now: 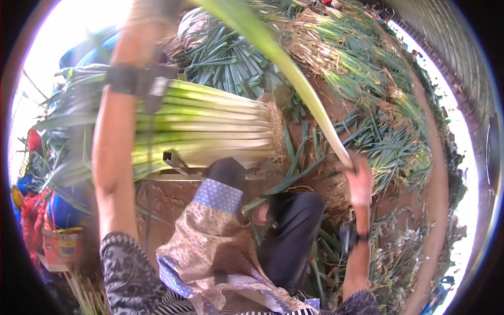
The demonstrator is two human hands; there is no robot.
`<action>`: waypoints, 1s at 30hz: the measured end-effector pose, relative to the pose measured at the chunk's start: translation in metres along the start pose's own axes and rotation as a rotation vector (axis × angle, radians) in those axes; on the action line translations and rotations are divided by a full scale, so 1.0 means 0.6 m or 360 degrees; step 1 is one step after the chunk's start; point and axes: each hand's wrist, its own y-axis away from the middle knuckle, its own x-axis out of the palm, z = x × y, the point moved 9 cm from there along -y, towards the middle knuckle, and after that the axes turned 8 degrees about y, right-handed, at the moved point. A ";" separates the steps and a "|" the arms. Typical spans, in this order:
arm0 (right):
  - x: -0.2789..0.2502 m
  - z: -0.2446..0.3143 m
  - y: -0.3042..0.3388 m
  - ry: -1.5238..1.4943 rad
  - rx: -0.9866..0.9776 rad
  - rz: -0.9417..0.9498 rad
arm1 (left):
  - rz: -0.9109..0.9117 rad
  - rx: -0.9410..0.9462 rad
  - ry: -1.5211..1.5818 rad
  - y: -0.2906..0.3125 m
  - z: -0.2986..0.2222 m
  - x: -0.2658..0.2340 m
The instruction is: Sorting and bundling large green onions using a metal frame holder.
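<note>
A long leek slants across the upper middle, its pale root end low at the right and its green leaves running out past the top edge. At that root end my right hand is closed round the stalk, blurred. A thin dark shape beside its fingers is too smeared to name. My left hand is raised at the top edge, near the leaf end; its fingers are blurred and partly cut off. Under my left forearm lies a stack of leeks, side by side, roots to the right.
The stack rests on a metal frame by my knees. Bundles of leeks lie behind it, with heaps of green stalks at the far right. Loose leaves litter the brown ground. A pink box stands at the left.
</note>
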 end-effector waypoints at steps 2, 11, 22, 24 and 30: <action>0.090 0.052 -0.094 -0.0054 -0.0268 -0.0064 | -0.0117 -0.0003 -0.0190 -0.035 -0.081 -0.085; 0.396 0.217 -0.302 -0.0013 -0.0803 0.0269 | -0.0284 -0.0192 -0.1071 -0.114 -0.255 -0.389; 0.495 0.255 -0.306 0.0480 -0.1141 0.0080 | -0.0525 0.0200 -0.3232 -0.054 -0.241 -0.385; 0.472 0.266 -0.300 0.0251 -0.1227 -0.0177 | -0.0671 0.0140 -0.3391 -0.054 -0.240 -0.372; 0.566 0.256 -0.316 -0.0904 -0.0866 0.0575 | -0.0327 -0.0004 -0.4328 -0.024 -0.207 -0.256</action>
